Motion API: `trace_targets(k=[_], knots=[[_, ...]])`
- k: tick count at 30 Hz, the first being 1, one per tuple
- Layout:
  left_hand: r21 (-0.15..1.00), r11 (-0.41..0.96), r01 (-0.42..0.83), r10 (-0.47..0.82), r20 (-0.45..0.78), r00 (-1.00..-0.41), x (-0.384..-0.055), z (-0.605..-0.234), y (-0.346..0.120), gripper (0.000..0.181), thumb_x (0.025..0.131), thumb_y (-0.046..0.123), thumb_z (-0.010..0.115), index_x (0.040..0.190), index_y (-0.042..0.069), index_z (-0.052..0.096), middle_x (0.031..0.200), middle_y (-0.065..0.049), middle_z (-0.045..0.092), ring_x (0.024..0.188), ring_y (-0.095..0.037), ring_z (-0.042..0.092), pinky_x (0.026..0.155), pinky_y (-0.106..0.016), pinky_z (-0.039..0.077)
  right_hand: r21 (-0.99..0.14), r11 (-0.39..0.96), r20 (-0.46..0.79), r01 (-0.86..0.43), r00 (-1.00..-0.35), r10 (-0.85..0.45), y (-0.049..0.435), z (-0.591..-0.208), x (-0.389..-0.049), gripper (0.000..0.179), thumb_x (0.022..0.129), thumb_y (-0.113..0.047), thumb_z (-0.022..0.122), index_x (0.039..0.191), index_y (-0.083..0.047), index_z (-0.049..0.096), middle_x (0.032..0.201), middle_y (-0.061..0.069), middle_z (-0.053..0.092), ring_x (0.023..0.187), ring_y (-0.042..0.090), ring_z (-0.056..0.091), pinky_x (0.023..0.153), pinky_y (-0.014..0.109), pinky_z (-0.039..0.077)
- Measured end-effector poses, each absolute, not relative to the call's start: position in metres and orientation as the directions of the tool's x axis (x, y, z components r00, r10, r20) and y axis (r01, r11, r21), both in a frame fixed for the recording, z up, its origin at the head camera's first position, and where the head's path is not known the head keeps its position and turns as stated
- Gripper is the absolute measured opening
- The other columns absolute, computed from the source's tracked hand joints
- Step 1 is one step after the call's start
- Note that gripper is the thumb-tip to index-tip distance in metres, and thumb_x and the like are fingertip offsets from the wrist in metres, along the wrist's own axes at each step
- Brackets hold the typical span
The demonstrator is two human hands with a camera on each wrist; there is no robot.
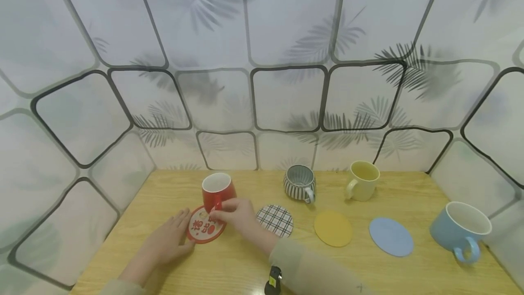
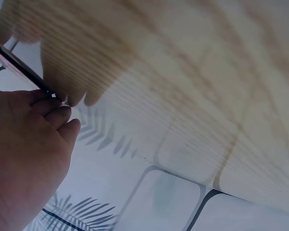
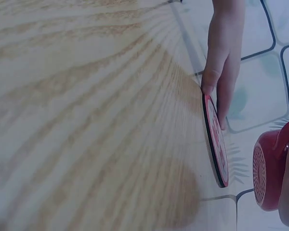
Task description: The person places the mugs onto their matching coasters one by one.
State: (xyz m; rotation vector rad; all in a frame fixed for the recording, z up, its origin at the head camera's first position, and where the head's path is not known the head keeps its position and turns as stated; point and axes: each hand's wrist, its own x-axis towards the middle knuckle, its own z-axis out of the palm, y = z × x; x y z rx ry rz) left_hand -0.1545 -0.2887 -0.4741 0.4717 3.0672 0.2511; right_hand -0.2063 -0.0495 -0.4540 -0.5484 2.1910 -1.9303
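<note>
A red mug (image 1: 217,190) with a white inside is in my right hand (image 1: 239,215), which grips its handle. Its patterned underside faces the right wrist camera, with a gap between it and the coaster. In the head view the mug overlaps the far part of a round red-rimmed coaster (image 1: 202,233) with red characters. My left hand (image 1: 168,240) rests at that coaster's left side, fingers extended along the rim and thumb near its lower edge. In the right wrist view, the left thumb and fingers (image 3: 212,79) meet one end of the coaster (image 3: 216,139).
Rightward lie a checked coaster (image 1: 276,220), a yellow coaster (image 1: 333,228) and a blue coaster (image 1: 390,236). Behind them stand a striped cup (image 1: 300,183) and a cream mug (image 1: 363,181); a blue mug (image 1: 458,226) is at the far right. Patterned walls enclose the wooden table (image 1: 229,272).
</note>
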Motion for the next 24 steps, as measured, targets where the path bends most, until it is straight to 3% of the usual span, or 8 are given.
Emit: trace_targets(k=[13,24], knots=[[0.164,0.942,0.293,0.295,0.01,-0.955,-0.155,-0.478,-0.29,0.084,0.093,0.043,0.069,0.153,-0.011,0.047,0.16,-0.032,0.046,0.15,-0.05,0.045,0.122,-0.062,0.043,-0.99,0.044,0.106,-0.134,-0.911,-0.399,-0.057,-0.462,-0.198,0.013,0.089,-0.015,0.086,0.098,-0.005,0.085,0.1,0.01,0.084,0.093,0.002,0.067,0.085,0.018,0.055],[0.164,0.94,0.301,0.301,0.025,-0.953,-0.154,-0.478,-0.29,0.082,0.093,0.042,0.069,0.152,-0.011,0.048,0.159,-0.032,0.048,0.149,-0.05,0.046,0.121,-0.062,0.044,-0.986,0.059,0.12,-0.156,-0.91,-0.398,-0.063,-0.464,-0.191,0.013,0.09,-0.016,0.085,0.099,-0.007,0.085,0.1,0.005,0.084,0.095,-0.001,0.066,0.093,0.02,0.054]])
